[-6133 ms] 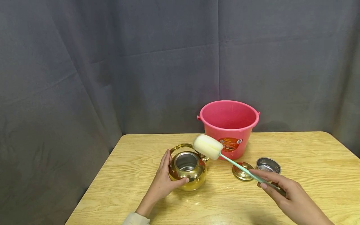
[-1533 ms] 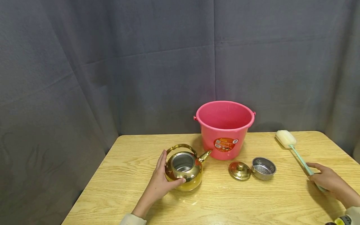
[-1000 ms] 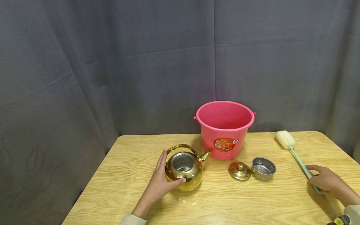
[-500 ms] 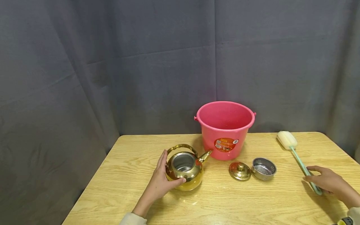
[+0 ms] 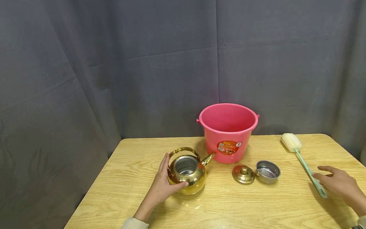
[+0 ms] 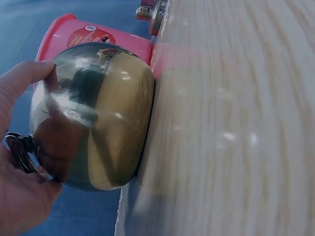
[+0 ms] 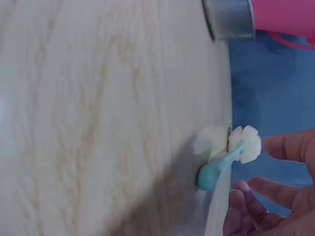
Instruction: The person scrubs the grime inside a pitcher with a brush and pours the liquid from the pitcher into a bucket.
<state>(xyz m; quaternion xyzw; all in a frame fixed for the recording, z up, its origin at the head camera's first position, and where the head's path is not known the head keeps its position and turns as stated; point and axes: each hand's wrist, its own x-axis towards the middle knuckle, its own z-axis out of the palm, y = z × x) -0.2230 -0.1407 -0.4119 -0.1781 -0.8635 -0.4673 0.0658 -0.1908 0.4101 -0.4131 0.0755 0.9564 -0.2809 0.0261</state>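
Observation:
A golden kettle (image 5: 187, 183) without its lid stands on the table, spout pointing right toward the bucket. My left hand (image 5: 163, 187) grips its left side, thumb on the front and fingers behind; the left wrist view shows the thumb and fingers on the shiny body (image 6: 98, 118). On the right lies a sponge bottle brush (image 5: 306, 165) with a white head and mint-green handle. Just right of the handle my right hand (image 5: 340, 183) hovers with relaxed, spread fingers and holds nothing. In the right wrist view the brush handle (image 7: 209, 176) rests on the table, apart from the fingers.
A pink bucket (image 5: 228, 136) stands at the back, behind the kettle's spout. The golden kettle lid (image 5: 243, 174) lies right of the kettle, beside a perforated steel strainer (image 5: 268, 172). A grey curtain (image 5: 171, 70) hangs behind the wooden table (image 5: 228, 210).
My right hand carried the brush from near the kettle to the table's right side, laid it down, and has now let go of the handle. The left hand stays on the kettle.

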